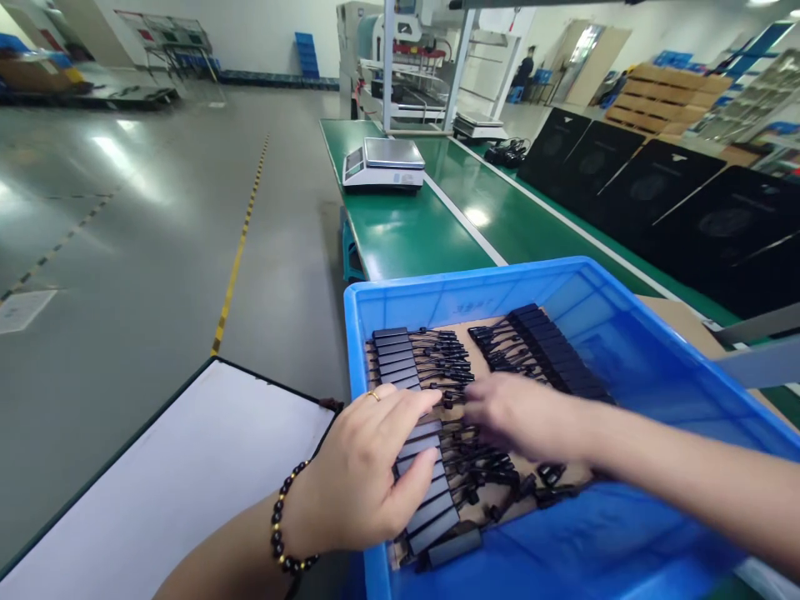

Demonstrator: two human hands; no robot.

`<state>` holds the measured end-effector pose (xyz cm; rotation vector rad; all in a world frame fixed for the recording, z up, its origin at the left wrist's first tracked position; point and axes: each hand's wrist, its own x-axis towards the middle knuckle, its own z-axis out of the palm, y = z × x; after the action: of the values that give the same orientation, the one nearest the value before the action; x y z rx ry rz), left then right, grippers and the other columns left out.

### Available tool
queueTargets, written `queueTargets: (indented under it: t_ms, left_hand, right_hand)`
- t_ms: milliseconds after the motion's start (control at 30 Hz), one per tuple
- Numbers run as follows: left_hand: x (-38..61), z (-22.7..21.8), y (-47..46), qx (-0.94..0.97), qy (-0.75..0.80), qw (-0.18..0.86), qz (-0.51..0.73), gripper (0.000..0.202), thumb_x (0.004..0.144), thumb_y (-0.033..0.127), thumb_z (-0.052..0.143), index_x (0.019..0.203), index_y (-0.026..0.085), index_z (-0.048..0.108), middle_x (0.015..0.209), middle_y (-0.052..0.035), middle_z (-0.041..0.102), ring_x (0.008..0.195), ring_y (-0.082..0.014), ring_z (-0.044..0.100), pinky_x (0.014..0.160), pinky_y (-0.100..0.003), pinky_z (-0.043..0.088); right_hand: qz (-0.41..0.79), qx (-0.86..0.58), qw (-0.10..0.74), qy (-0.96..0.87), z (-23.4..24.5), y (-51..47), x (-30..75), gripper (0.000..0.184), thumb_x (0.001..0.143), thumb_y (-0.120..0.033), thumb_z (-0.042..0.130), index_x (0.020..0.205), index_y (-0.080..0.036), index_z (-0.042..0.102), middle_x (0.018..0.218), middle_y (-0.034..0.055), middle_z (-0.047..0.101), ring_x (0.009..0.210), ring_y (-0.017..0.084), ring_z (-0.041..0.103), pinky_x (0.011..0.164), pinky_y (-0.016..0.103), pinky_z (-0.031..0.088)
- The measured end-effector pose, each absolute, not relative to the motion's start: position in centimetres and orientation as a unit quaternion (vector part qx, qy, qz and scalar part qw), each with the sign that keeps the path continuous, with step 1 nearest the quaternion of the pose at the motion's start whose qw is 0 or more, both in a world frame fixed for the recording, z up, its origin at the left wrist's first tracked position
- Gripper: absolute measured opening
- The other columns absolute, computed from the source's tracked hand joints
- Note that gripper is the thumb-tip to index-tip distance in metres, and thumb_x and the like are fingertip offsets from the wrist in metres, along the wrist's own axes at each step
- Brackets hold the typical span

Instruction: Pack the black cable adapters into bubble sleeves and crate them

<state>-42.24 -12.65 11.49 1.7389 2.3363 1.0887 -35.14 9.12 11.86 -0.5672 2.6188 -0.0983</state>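
A blue plastic bin holds rows of small black rectangular adapters with short cables and plugs. My left hand reaches over the bin's left wall, resting on or just above the left row of adapters; its fingers are stretched out and the thumb stands apart. It wears a ring and a beaded bracelet. Above the cables in the middle is my right hand, blurred by motion. Its fingers bend down among the plugs and are partly hidden, so any hold is unclear. A second row of adapters lies along the bin's right side.
Left of the bin is a white board with a dark edge. A weighing scale stands on the green bench beyond. Black panels lean along the right, and a metal frame bar is close by the bin.
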Motion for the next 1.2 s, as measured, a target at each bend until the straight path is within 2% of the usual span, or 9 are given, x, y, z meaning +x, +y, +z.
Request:
queueTargets:
  t_ms: [67,133,267,433,567,733,900,1033,1200]
  left_hand:
    - [-42.3,11.4,-12.7,0.562,0.751,0.015,0.346,0.04,0.077,0.019,0.046,0.117,0.016,0.042,0.103,-0.0091,0.06,0.092,-0.0203,0.054,0.08,-0.037,0.045]
    - [-42.3,11.2,-12.8,0.562,0.756,0.013,0.337,0.04,0.077,0.019,0.046,0.117,0.017,0.042,0.104,-0.0091,0.059,0.092,-0.0205,0.054,0.08,-0.037,0.045]
    - [-42.5,10.8,-12.8,0.567,0.758,0.005,0.321,0.04,0.078,0.021,0.046,0.117,0.018,0.042,0.104,-0.0088,0.06,0.095,-0.0211,0.054,0.081,-0.037,0.046]
    - [-42.6,10.7,-12.7,0.567,0.758,-0.021,0.322,0.038,0.077,0.022,0.046,0.115,0.018,0.046,0.102,-0.0076,0.062,0.092,-0.0202,0.056,0.078,-0.034,0.048]
    - [-42.7,10.7,-12.7,0.567,0.759,-0.028,0.32,0.038,0.076,0.022,0.048,0.114,0.019,0.048,0.1,-0.0059,0.063,0.091,-0.0194,0.058,0.077,-0.033,0.049]
    - [-42.7,10.7,-12.7,0.573,0.757,-0.026,0.313,0.04,0.076,0.022,0.048,0.115,0.019,0.046,0.102,-0.0066,0.062,0.092,-0.0198,0.058,0.078,-0.034,0.049]
    - [-42.7,10.7,-12.7,0.574,0.757,-0.031,0.312,0.039,0.076,0.023,0.049,0.115,0.02,0.047,0.102,-0.0059,0.063,0.093,-0.02,0.058,0.078,-0.033,0.049]
    - [-42.8,10.4,-12.7,0.569,0.762,-0.038,0.306,0.038,0.077,0.027,0.049,0.114,0.021,0.049,0.105,-0.0063,0.063,0.095,-0.0218,0.058,0.079,-0.034,0.049]
    - [-43.1,9.8,-12.8,0.57,0.759,-0.048,0.312,0.039,0.076,0.03,0.05,0.114,0.023,0.05,0.105,-0.0042,0.063,0.094,-0.0216,0.059,0.08,-0.033,0.049]
  right_hand:
    - [-0.009,-0.116,0.244,0.963,13.0,12.9,-34.8,0.023,0.075,-0.013,0.043,0.068,-0.016,0.065,0.072,0.0065,0.061,0.063,0.013,0.054,0.06,0.024,0.038]
    - [0.003,-0.055,0.302,0.952,13.3,16.0,-33.6,0.021,0.069,-0.012,0.046,0.062,-0.016,0.066,0.065,0.0051,0.062,0.056,0.013,0.052,0.053,0.023,0.034]
    - [0.006,0.002,0.441,0.897,11.8,18.5,-30.3,0.024,0.062,-0.009,0.046,0.061,-0.014,0.069,0.059,0.0058,0.065,0.046,0.012,0.047,0.045,0.024,0.025]
    - [-0.02,-0.023,0.516,0.856,9.5,18.2,-28.5,0.026,0.053,-0.003,0.05,0.064,-0.014,0.071,0.061,0.0045,0.067,0.046,0.012,0.048,0.044,0.023,0.026]
    - [-0.031,-0.052,0.531,0.845,8.0,18.2,-28.3,0.033,0.054,-0.002,0.05,0.075,-0.016,0.072,0.067,0.0044,0.069,0.05,0.015,0.052,0.045,0.024,0.028]
    - [-0.038,-0.068,0.563,0.823,7.3,18.2,-28.3,0.029,0.053,-0.004,0.051,0.068,-0.016,0.072,0.06,0.0014,0.067,0.048,0.013,0.049,0.046,0.023,0.029]
    - [-0.131,0.004,0.518,0.845,10.4,18.8,-29.0,0.019,0.06,-0.012,0.054,0.069,-0.011,0.071,0.059,0.0013,0.064,0.051,0.011,0.047,0.05,0.022,0.032]
    - [-0.182,0.093,0.484,0.851,13.3,20.0,-30.0,0.026,0.067,-0.022,0.052,0.078,-0.009,0.07,0.064,0.0017,0.063,0.057,0.011,0.049,0.053,0.021,0.036]
    - [-0.237,0.143,0.458,0.845,14.3,21.5,-30.8,0.031,0.061,-0.033,0.058,0.078,-0.009,0.068,0.066,0.0021,0.063,0.062,0.014,0.052,0.057,0.022,0.04]
